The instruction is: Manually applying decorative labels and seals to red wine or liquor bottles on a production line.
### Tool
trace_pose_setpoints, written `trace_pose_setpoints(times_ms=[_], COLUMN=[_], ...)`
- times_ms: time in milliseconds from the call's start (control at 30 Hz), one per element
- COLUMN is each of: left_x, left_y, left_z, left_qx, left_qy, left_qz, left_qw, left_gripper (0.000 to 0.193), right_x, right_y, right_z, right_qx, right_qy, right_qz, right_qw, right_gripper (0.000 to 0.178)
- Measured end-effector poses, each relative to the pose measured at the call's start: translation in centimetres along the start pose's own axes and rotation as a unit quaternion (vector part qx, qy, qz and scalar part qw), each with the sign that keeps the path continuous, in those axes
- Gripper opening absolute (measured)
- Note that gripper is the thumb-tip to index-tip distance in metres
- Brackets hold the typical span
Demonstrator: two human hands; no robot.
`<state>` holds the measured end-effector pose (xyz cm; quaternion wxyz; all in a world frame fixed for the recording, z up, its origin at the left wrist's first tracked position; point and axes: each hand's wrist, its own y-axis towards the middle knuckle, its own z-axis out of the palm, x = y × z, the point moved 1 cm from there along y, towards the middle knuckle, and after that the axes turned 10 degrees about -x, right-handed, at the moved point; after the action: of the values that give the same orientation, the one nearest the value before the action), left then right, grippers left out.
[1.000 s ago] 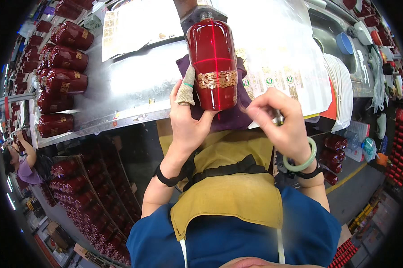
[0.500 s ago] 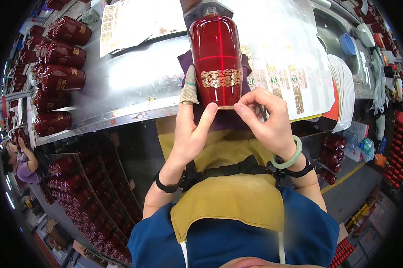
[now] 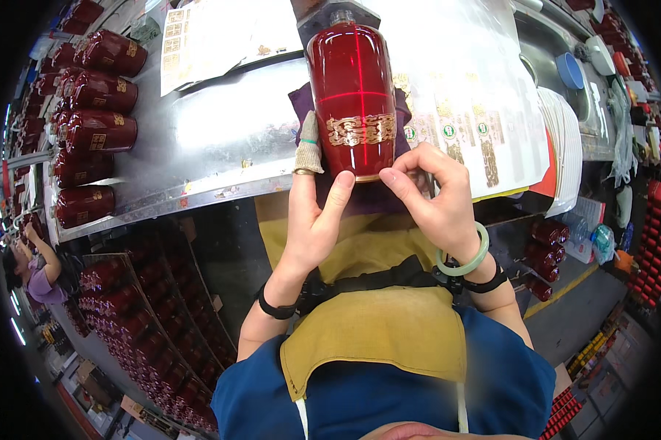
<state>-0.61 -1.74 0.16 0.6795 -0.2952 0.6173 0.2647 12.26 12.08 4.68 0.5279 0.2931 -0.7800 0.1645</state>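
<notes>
A deep red glass bottle (image 3: pixel 350 73) with a gold ornamental band (image 3: pixel 361 130) lies with its neck away from me and its base toward me. Thin bright red lines cross its surface. My left hand (image 3: pixel 312 220) grips the base from the left: the thumb rests at the bottom edge, and a finger in a knitted finger sleeve (image 3: pixel 308 150) lies along the side. At the right of the base, my right hand (image 3: pixel 442 194) has its thumb and curled fingers against the rim. Dark purple cloth (image 3: pixel 301 103) shows under the bottle, whose neck meets a dark metal block (image 3: pixel 323 13).
Several red bottles (image 3: pixel 100 130) line the metal bench (image 3: pixel 220 117) at left. Gold decal sheets (image 3: pixel 484 139) lie on white paper to the right, beside stacked white sheets (image 3: pixel 561 147). A blue bowl (image 3: pixel 569 71) stands far right. Bottle racks (image 3: pixel 140 315) fill the lower left; a co-worker (image 3: pixel 41 271) is beyond.
Both hands and the bottle appear shifted very slightly left, and the view has moved a little too. My grip on the base looks the same.
</notes>
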Motion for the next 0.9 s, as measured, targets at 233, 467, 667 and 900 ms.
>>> trace_pose_setpoints(times_ms=[233, 467, 667, 900], left_x=[-0.1, -0.2, 0.0, 0.7], left_y=[0.1, 0.1, 0.0, -0.5], left_z=[0.3, 0.4, 0.2, -1.2], left_qx=[-0.007, -0.011, -0.012, -0.122], left_qy=[-0.002, 0.002, -0.014, 0.145], left_qz=[0.03, 0.018, -0.003, 0.261], left_qw=[1.0, 1.0, 1.0, 0.947], left_gripper=[0.07, 0.07, 0.069, 0.051], right_x=[0.0, 0.0, 0.0, 0.2], right_y=[0.1, 0.0, 0.0, 0.1], right_z=[-0.1, 0.1, 0.3, 0.2], right_qx=[0.003, -0.005, -0.018, -0.014], right_qy=[-0.008, -0.01, -0.018, -0.027], right_qz=[0.001, -0.01, -0.022, -0.031], right_qw=[1.0, 1.0, 0.999, 0.999], right_gripper=[0.014, 0.015, 0.017, 0.017])
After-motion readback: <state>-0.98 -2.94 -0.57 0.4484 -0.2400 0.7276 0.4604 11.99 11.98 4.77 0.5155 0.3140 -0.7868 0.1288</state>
